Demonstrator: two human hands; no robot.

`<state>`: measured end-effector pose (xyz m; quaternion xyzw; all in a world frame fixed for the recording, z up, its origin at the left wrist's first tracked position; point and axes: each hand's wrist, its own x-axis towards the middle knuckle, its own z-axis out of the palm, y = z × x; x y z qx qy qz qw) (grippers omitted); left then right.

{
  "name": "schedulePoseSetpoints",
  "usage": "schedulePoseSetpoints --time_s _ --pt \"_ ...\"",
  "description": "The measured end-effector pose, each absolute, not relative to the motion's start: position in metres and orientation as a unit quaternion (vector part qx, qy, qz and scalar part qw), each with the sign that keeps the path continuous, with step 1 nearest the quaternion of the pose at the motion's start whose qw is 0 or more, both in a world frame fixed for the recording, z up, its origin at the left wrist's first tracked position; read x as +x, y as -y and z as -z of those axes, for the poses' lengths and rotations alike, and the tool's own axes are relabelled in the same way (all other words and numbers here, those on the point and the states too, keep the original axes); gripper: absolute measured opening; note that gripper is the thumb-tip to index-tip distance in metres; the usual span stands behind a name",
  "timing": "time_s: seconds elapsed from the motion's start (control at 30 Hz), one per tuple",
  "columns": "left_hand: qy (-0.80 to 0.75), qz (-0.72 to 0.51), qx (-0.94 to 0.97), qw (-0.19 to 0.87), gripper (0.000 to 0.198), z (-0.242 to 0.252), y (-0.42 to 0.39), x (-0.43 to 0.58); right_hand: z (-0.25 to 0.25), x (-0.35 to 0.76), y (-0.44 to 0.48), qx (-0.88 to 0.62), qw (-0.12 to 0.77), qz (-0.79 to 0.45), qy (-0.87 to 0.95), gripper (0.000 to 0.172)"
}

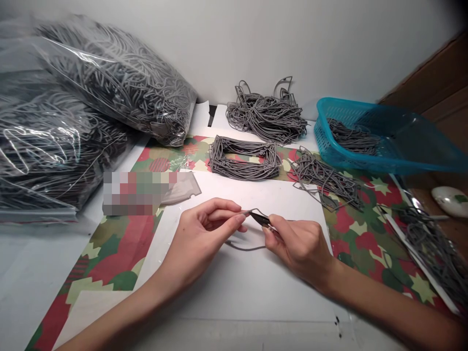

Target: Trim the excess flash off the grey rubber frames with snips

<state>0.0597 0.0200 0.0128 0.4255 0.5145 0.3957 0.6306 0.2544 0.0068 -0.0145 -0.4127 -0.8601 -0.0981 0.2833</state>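
Head view: one grey cord (248,249) is held above a white sheet (234,292), pinched between thumb and fingers of the left hand (214,224). One dark pointed tool (260,219) is gripped in the right hand (302,243), its tip placed at the cord. Beyond, a rectangular cord ring (243,170) and a larger cord bundle (265,117) are laid; far right, a blue basket (398,163); left, two filled clear bags (120,78).

grey cord (248,249): matt, looks like rubber | bag (146,87): transparent plastic, quite glossy | basket (360,161): blue plastic, smooth | sheet (256,292): white paper, matt | brown panel (438,83): seems cardboard, dull
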Motion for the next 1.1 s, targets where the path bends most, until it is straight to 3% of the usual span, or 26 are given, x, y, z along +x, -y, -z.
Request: schedulePoseSetpoints --time_s 1.1 --pt "-0.519 -0.424 0.476 0.569 0.009 -0.0117 -0.0184 0.0604 0.0146 0.2549 -0.0064 -0.413 0.278 0.100 0.862 0.017"
